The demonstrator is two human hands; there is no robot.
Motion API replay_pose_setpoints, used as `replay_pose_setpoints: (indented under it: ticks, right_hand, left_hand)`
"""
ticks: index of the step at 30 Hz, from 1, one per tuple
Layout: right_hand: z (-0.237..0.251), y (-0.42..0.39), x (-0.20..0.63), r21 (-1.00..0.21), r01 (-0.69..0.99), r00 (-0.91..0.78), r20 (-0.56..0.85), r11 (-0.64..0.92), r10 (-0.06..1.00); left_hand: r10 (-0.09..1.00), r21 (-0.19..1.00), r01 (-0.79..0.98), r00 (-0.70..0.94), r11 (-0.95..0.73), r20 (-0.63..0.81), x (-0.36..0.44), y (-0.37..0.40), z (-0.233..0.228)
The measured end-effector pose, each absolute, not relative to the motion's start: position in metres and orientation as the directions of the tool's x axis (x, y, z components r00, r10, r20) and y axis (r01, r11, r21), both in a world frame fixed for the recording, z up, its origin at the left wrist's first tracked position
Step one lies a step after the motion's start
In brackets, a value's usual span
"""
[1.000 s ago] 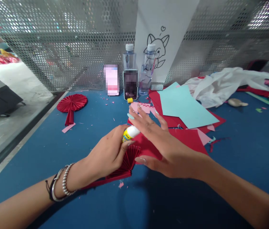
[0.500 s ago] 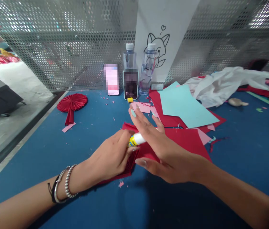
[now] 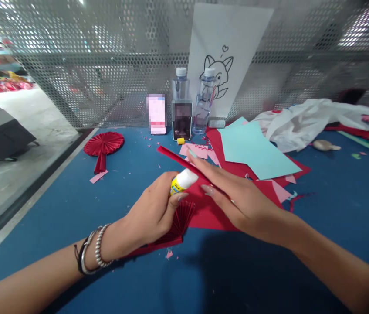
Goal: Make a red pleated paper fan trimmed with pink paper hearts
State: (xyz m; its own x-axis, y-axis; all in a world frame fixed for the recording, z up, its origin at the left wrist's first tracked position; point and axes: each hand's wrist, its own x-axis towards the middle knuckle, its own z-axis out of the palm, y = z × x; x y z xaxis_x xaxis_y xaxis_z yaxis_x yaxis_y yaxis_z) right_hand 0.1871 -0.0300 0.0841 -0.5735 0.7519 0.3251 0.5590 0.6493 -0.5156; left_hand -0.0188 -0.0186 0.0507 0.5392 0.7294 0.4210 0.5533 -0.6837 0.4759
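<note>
My left hand is closed around a glue stick with a white end and a yellow label. That white end points up to the right, close against a narrow folded strip of red paper. My right hand pinches the strip between thumb and fingers. Below my left hand lies a pleated red paper fan, partly hidden by the hand. A flat sheet of red paper lies on the table under my right hand.
A finished-looking red pleated fan lies at the left. Two phones and two water bottles stand along the perforated metal panel. A small yellow cap sits before them. Light blue paper and a white plastic bag lie right.
My right hand now holds the folded red strip up off the table, beside the glue stick; before, its fingers were spread over the stick. The view has tilted slightly upward.
</note>
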Motion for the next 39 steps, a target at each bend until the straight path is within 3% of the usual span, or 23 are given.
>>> replay_pose_setpoints:
  ticks: [8,16,27,34,39]
  right_hand:
    - [0.069,-0.037,0.182,-0.329,0.52,-0.629,0.478,0.788,0.614]
    - [0.067,-0.037,0.174,-0.273,0.527,-0.641,0.494,0.805,0.587]
    - [0.068,-0.032,0.175,-0.31,0.545,-0.659,0.417,0.779,0.627]
    - [0.08,-0.032,0.18,-0.415,0.566,-0.631,0.338,0.712,0.698]
    - [0.083,-0.03,0.183,-0.359,0.559,-0.622,0.413,0.747,0.665]
  left_hand:
    - [0.731,0.459,0.569,0.544,-0.682,0.412,-0.018,-0.02,0.054]
    - [0.745,0.458,0.591,0.569,-0.664,0.347,-0.017,-0.018,0.047]
    - [0.767,0.537,0.569,0.578,-0.622,0.276,-0.013,-0.023,0.045]
    - [0.739,0.449,0.588,0.539,-0.673,0.403,-0.018,-0.02,0.059]
    - [0.736,0.415,0.61,0.514,-0.675,0.441,-0.019,-0.022,0.069]
